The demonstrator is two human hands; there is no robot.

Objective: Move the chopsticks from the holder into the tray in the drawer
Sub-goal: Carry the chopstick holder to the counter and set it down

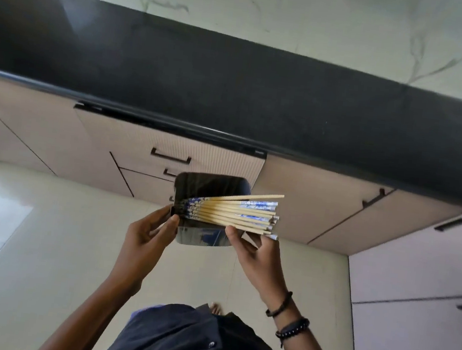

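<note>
left hand (151,233) grip clasps tilted black holder (208,185) edge; right hand (254,250) grip pinches fanned chopsticks (236,213).

Bundle of pale wooden chopsticks (236,213) with blue-and-white patterned ends lies near-horizontal, slightly fanned, one end inside the glossy black, round-cornered holder (211,185), the other jutting out to the right; holder is aloft before the shut, black-handled drawer (220,159).
</note>
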